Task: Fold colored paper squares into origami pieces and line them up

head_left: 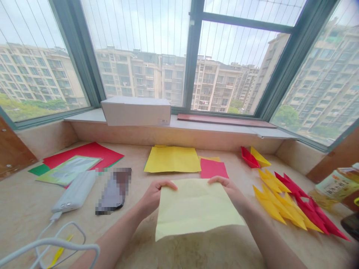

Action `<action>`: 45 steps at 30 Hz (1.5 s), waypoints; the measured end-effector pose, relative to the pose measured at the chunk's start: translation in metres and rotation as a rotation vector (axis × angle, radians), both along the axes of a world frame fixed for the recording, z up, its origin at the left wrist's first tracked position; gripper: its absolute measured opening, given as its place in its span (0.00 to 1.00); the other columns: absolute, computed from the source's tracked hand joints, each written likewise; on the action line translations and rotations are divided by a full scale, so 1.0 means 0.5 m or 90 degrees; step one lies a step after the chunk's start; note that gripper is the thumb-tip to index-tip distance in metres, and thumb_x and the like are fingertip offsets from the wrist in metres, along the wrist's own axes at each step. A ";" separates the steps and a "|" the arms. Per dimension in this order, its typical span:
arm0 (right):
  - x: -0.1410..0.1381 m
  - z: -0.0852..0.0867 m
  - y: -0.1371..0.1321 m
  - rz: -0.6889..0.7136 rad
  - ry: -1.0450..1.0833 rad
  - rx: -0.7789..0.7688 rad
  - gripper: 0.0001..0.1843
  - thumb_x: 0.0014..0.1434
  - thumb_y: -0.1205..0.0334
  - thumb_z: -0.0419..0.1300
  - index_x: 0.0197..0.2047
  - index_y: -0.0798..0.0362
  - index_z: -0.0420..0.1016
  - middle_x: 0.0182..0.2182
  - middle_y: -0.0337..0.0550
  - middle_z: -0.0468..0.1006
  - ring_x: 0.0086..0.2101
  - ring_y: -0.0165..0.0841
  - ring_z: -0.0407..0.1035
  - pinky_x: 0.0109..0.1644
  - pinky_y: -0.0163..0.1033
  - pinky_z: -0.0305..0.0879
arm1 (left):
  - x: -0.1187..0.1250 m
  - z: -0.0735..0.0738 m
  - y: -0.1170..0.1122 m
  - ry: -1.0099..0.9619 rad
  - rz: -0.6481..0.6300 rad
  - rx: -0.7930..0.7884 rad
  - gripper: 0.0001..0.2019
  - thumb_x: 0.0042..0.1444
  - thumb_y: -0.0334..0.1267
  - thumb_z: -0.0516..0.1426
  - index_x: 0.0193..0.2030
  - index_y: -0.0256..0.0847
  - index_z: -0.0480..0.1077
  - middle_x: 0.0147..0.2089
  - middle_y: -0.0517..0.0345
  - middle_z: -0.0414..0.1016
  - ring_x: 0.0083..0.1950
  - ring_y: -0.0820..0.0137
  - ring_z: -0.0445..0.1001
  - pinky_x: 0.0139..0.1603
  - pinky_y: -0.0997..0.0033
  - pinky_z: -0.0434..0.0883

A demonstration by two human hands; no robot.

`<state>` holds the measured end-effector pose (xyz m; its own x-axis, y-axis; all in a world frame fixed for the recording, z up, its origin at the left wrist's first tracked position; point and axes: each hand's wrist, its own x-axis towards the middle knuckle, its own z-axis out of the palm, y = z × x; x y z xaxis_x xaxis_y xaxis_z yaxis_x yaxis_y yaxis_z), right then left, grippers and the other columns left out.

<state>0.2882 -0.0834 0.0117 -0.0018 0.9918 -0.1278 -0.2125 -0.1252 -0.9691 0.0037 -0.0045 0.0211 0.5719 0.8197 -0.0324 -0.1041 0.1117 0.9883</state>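
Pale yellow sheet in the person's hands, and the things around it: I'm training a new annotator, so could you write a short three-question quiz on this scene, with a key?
1. True or false: the left hand and the right hand both hold the pale yellow sheet.

2. Which of these rests on the windowsill?
A) the phone
B) the white box
C) the bottle

3. Fill in one colour: the folded paper pieces at the right are yellow and ____.

Key: 1. True; 2. B; 3. red.
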 end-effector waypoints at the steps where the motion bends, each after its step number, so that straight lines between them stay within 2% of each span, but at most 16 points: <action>1: -0.001 0.002 0.000 0.002 -0.002 0.015 0.16 0.50 0.58 0.71 0.43 0.48 0.77 0.36 0.40 0.83 0.30 0.35 0.77 0.33 0.38 0.71 | 0.000 0.003 0.001 0.002 0.017 0.003 0.06 0.46 0.36 0.66 0.30 0.38 0.78 0.31 0.56 0.80 0.30 0.68 0.76 0.31 0.72 0.71; 3: -0.002 0.003 0.002 0.011 -0.010 0.053 0.23 0.50 0.57 0.72 0.49 0.45 0.76 0.42 0.42 0.83 0.36 0.38 0.78 0.39 0.40 0.72 | -0.001 0.009 0.003 0.006 0.060 0.007 0.10 0.44 0.35 0.67 0.35 0.38 0.78 0.33 0.57 0.81 0.31 0.67 0.77 0.32 0.72 0.72; 5: -0.002 0.000 0.006 0.007 -0.057 0.087 0.25 0.49 0.54 0.73 0.51 0.45 0.76 0.44 0.43 0.82 0.39 0.39 0.77 0.42 0.41 0.72 | -0.002 0.014 0.005 0.006 0.099 0.008 0.18 0.43 0.36 0.69 0.44 0.39 0.77 0.36 0.56 0.82 0.34 0.65 0.78 0.34 0.71 0.73; 7: -0.003 -0.006 0.012 -0.012 -0.138 0.102 0.21 0.51 0.48 0.70 0.45 0.50 0.79 0.38 0.44 0.84 0.36 0.40 0.77 0.40 0.41 0.72 | -0.003 0.016 0.006 -0.003 0.103 0.003 0.24 0.45 0.42 0.69 0.50 0.39 0.75 0.38 0.53 0.82 0.35 0.63 0.79 0.34 0.70 0.73; 10: -0.010 -0.013 0.018 -0.039 -0.179 0.099 0.24 0.57 0.39 0.62 0.37 0.54 0.81 0.31 0.47 0.83 0.32 0.41 0.77 0.37 0.43 0.73 | -0.004 0.010 0.005 -0.029 0.036 -0.031 0.23 0.52 0.52 0.65 0.46 0.35 0.76 0.37 0.49 0.82 0.32 0.63 0.79 0.32 0.70 0.73; 14: -0.025 -0.008 0.015 -0.060 -0.072 0.097 0.25 0.58 0.41 0.64 0.49 0.52 0.78 0.39 0.49 0.85 0.35 0.44 0.79 0.39 0.46 0.75 | -0.005 0.000 0.001 -0.066 -0.009 -0.091 0.20 0.56 0.51 0.63 0.42 0.33 0.78 0.35 0.48 0.82 0.28 0.66 0.79 0.30 0.72 0.72; 17: -0.028 -0.001 0.010 -0.067 -0.021 0.080 0.31 0.57 0.45 0.66 0.60 0.50 0.69 0.39 0.49 0.85 0.37 0.45 0.80 0.40 0.46 0.75 | -0.007 0.002 0.001 -0.107 0.003 -0.130 0.22 0.55 0.48 0.64 0.50 0.34 0.75 0.37 0.48 0.83 0.30 0.65 0.80 0.32 0.71 0.75; 21: -0.021 0.006 0.007 -0.073 0.005 0.071 0.40 0.57 0.48 0.67 0.67 0.50 0.59 0.39 0.48 0.85 0.38 0.44 0.80 0.42 0.47 0.75 | -0.005 0.009 0.003 -0.147 0.047 -0.128 0.37 0.54 0.43 0.65 0.68 0.42 0.58 0.40 0.51 0.83 0.32 0.65 0.81 0.33 0.71 0.75; 24: -0.013 0.012 0.003 -0.018 -0.009 0.071 0.41 0.53 0.52 0.71 0.66 0.50 0.63 0.43 0.49 0.84 0.41 0.43 0.80 0.44 0.46 0.75 | -0.003 0.012 0.006 -0.107 0.102 -0.074 0.45 0.55 0.44 0.65 0.74 0.46 0.44 0.38 0.52 0.83 0.28 0.66 0.80 0.30 0.70 0.75; 27: -0.008 0.018 -0.001 0.051 -0.016 0.075 0.42 0.48 0.57 0.74 0.65 0.49 0.66 0.50 0.48 0.81 0.48 0.42 0.77 0.53 0.47 0.71 | -0.007 0.011 0.007 -0.055 0.090 -0.050 0.44 0.54 0.44 0.66 0.73 0.43 0.50 0.45 0.47 0.82 0.35 0.63 0.82 0.36 0.66 0.77; 30: -0.002 0.018 0.001 0.051 -0.047 0.070 0.43 0.49 0.56 0.74 0.66 0.49 0.65 0.50 0.46 0.82 0.48 0.42 0.76 0.56 0.50 0.69 | -0.014 0.007 0.008 -0.002 0.003 -0.075 0.39 0.49 0.42 0.69 0.67 0.40 0.62 0.53 0.44 0.79 0.49 0.57 0.80 0.47 0.64 0.76; 32: 0.004 0.012 0.007 0.016 -0.094 0.067 0.41 0.49 0.55 0.73 0.65 0.50 0.67 0.46 0.46 0.83 0.47 0.43 0.77 0.56 0.51 0.69 | -0.017 0.005 0.011 0.011 -0.030 -0.075 0.38 0.47 0.42 0.70 0.65 0.41 0.66 0.54 0.46 0.79 0.54 0.56 0.78 0.51 0.62 0.75; 35: 0.006 -0.002 0.016 -0.064 -0.198 0.102 0.30 0.50 0.52 0.72 0.55 0.52 0.77 0.42 0.46 0.85 0.44 0.44 0.77 0.53 0.49 0.70 | -0.017 0.004 0.017 0.027 0.010 -0.016 0.35 0.47 0.42 0.70 0.62 0.41 0.69 0.52 0.49 0.81 0.52 0.59 0.78 0.51 0.64 0.74; 38: -0.003 -0.008 0.013 -0.164 -0.368 0.190 0.16 0.54 0.51 0.68 0.43 0.50 0.83 0.37 0.43 0.85 0.38 0.41 0.77 0.45 0.44 0.72 | -0.016 0.012 0.019 0.081 0.122 0.097 0.25 0.48 0.46 0.69 0.51 0.38 0.77 0.43 0.51 0.83 0.41 0.63 0.79 0.41 0.69 0.74; 41: -0.015 0.001 -0.003 -0.239 -0.533 0.287 0.12 0.60 0.51 0.64 0.38 0.48 0.83 0.31 0.39 0.84 0.28 0.35 0.74 0.35 0.39 0.69 | -0.022 0.022 0.019 0.085 0.222 0.180 0.17 0.52 0.49 0.66 0.40 0.35 0.79 0.35 0.52 0.82 0.36 0.66 0.77 0.37 0.72 0.72; 45: -0.018 0.021 -0.021 -0.428 -0.580 0.397 0.10 0.62 0.53 0.63 0.39 0.49 0.83 0.28 0.40 0.84 0.24 0.35 0.75 0.31 0.37 0.69 | -0.035 0.025 0.029 -0.022 0.362 0.203 0.19 0.57 0.50 0.61 0.48 0.38 0.74 0.33 0.58 0.78 0.33 0.70 0.74 0.33 0.73 0.73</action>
<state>0.2794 -0.0939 0.0220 0.3608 0.6561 0.6629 0.7067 0.2715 -0.6533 -0.0137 0.0098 0.0335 0.0427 0.9612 0.2725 -0.0926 -0.2678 0.9590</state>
